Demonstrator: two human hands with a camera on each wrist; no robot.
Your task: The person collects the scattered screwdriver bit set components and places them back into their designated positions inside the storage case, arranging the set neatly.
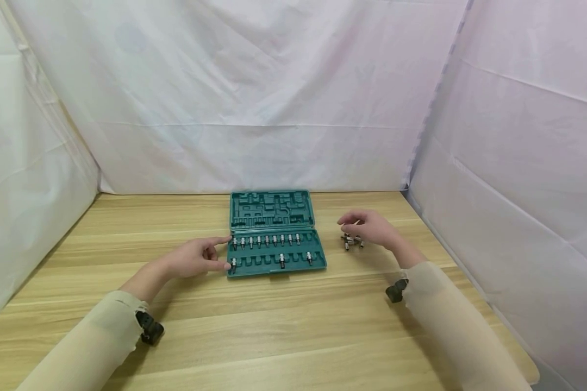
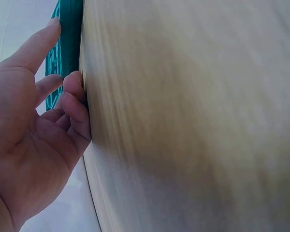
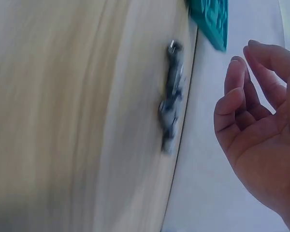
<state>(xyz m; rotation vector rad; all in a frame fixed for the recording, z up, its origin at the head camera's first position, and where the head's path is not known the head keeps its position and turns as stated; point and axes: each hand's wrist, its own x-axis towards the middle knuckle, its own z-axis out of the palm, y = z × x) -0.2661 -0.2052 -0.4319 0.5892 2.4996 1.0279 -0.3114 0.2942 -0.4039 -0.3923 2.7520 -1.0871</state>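
My sleeves (image 1: 88, 342) | left hand (image 1: 195, 258) spread at case (image 1: 269, 250), 9 o'clock; right hand (image 1: 372, 227) half-curled, empty above bits (image 3: 172, 96); haste may scatter them

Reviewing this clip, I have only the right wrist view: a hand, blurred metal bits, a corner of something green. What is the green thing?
Observer: In the head view it is a green case, open, its lid on the far side.
Operator: Where's the other hand?
Observer: The left hand is at the case's left edge.
Operator: Does the case's nearer row hold any bits?
Observer: Yes, three metal bits.
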